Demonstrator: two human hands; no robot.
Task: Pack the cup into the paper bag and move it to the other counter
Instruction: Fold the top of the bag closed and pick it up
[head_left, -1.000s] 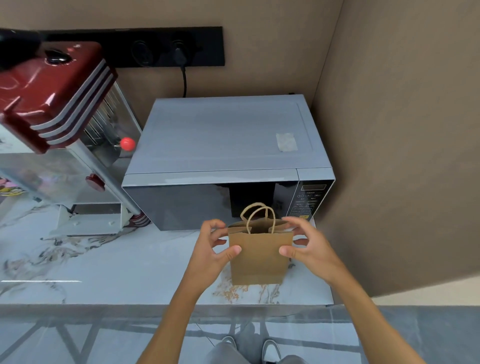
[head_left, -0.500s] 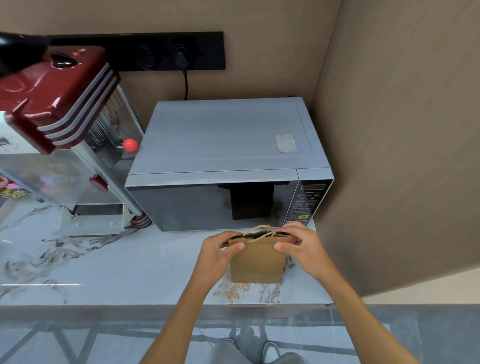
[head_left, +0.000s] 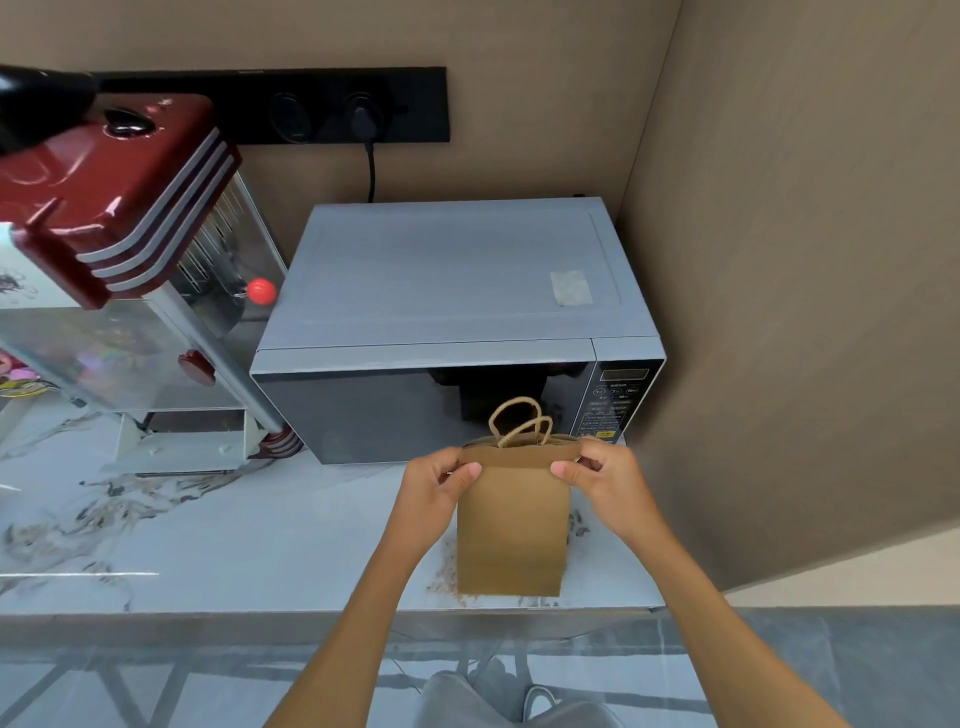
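A small brown paper bag (head_left: 511, 530) with twisted paper handles stands upright on the marble counter (head_left: 260, 535), just in front of the microwave. My left hand (head_left: 439, 480) pinches the bag's top left corner. My right hand (head_left: 602, 475) pinches its top right corner. The top edge is folded over between my thumbs and fingers, and both handles stick up behind the fold. No cup is visible; the bag's inside is hidden.
A grey microwave (head_left: 452, 312) fills the back of the counter, close behind the bag. A red-topped glass machine (head_left: 114, 249) stands at the left. A brown wall (head_left: 805, 312) closes the right side. The counter's front edge runs just below the bag.
My hands moved from the bag's sides to its top corners and pressed the opening down. The handles dropped flat, then stood up again behind the folded rim.
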